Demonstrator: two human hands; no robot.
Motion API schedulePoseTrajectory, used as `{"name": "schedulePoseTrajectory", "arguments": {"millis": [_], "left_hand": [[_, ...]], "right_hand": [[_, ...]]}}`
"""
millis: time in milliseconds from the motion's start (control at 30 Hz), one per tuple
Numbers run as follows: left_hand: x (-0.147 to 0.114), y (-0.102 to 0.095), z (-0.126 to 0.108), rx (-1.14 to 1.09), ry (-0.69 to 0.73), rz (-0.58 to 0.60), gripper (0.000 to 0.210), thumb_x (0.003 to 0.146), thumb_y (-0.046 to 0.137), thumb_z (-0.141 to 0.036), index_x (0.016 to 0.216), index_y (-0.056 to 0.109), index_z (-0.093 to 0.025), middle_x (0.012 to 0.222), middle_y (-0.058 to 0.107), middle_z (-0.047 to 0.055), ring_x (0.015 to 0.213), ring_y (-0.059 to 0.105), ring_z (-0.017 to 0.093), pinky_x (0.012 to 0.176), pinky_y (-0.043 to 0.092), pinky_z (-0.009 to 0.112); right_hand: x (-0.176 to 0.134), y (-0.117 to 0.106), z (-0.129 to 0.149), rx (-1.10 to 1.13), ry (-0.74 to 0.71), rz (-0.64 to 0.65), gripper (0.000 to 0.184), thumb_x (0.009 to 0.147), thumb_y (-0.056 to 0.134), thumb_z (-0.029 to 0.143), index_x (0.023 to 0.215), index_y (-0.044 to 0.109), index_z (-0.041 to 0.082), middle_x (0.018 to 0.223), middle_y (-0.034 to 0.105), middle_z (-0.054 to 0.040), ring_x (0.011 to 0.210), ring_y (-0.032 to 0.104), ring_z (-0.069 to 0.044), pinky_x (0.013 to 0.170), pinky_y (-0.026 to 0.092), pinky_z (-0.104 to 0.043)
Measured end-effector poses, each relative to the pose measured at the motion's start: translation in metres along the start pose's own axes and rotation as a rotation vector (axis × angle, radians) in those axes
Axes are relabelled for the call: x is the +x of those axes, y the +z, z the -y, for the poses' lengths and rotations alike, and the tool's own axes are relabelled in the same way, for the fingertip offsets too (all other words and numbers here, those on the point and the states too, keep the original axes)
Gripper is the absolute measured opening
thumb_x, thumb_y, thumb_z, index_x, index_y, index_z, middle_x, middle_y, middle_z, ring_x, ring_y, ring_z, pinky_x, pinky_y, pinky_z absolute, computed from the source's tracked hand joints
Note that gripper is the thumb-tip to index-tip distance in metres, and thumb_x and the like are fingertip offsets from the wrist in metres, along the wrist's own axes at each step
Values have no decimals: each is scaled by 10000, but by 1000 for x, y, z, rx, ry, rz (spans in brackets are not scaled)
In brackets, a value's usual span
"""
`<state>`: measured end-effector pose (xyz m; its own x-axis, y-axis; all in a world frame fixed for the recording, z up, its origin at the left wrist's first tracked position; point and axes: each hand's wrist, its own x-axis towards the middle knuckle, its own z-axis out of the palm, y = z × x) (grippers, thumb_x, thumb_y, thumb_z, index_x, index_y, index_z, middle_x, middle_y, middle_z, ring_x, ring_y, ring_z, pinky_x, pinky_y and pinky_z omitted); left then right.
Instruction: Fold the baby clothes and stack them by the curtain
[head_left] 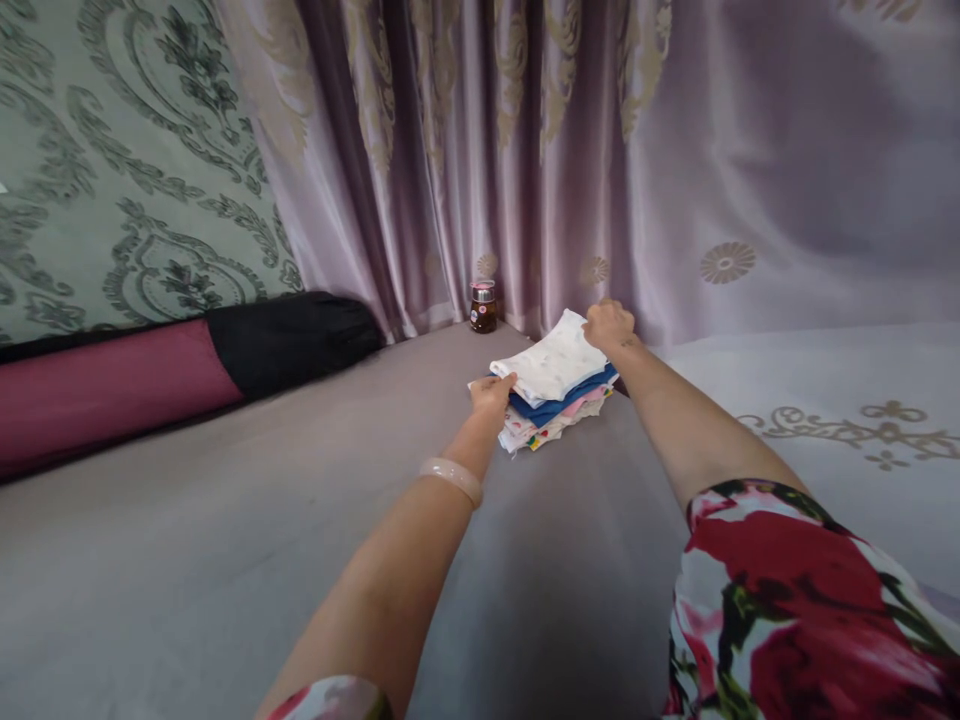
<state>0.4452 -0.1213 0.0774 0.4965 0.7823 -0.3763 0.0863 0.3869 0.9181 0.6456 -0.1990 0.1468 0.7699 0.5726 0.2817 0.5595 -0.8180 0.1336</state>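
Note:
A stack of folded cloth items [559,410] lies on the grey surface, with blue, pink and patterned layers showing at its edge. On top is a white folded cloth [551,358] with faint marks; its exact kind of garment cannot be made out. My left hand [493,390] pinches the near left corner of the white cloth, thumb on top. At the far right corner, my right hand [609,324] is closed on the same cloth, its fingertips partly hidden. A pale bangle [453,480] circles my left wrist.
Behind the stack, a small brown jar with a silver lid [483,308] stands near the purple curtain [480,150]. A long maroon and black bag [187,370] lies along the wall at left. White fabric with gold embroidery [847,420] spreads at right.

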Motion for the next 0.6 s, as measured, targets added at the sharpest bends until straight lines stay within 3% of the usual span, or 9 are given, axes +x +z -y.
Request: {"name": "schedulePoseTrajectory", "arguments": {"millis": [233,367,500,600], "left_hand": [[0,-10,4,50,27,56,270,760,647,-178,532,503,-162,391,411,-63,337,308,43,380,258,189],[2,-21,10,72,77,64,208,726,653,-178,546,552,-146,450,503,-35,368,355,47,399,288,188],[0,-43,19,88,130,16,143,702,647,-177,575,596,-136,536,579,-7,446,420,55,458,319,187],[0,-67,28,113,143,-18,70,683,653,-183,634,632,-138,571,603,0,466,434,64,471,320,194]], "right_hand": [[-10,16,-1,36,-7,-73,319,901,432,212,1071,678,100,1191,574,-205,1110,510,-301,860,426,-366],[-12,23,-1,59,0,-93,349,891,385,152,1075,674,87,1159,590,-220,1099,522,-314,856,420,-377],[-16,31,4,80,-21,-92,379,871,360,104,1104,659,95,1184,591,-214,1131,514,-309,897,402,-376],[-19,37,12,107,-50,-9,375,903,356,152,1132,651,112,1208,595,-197,1149,523,-299,947,388,-383]]}}
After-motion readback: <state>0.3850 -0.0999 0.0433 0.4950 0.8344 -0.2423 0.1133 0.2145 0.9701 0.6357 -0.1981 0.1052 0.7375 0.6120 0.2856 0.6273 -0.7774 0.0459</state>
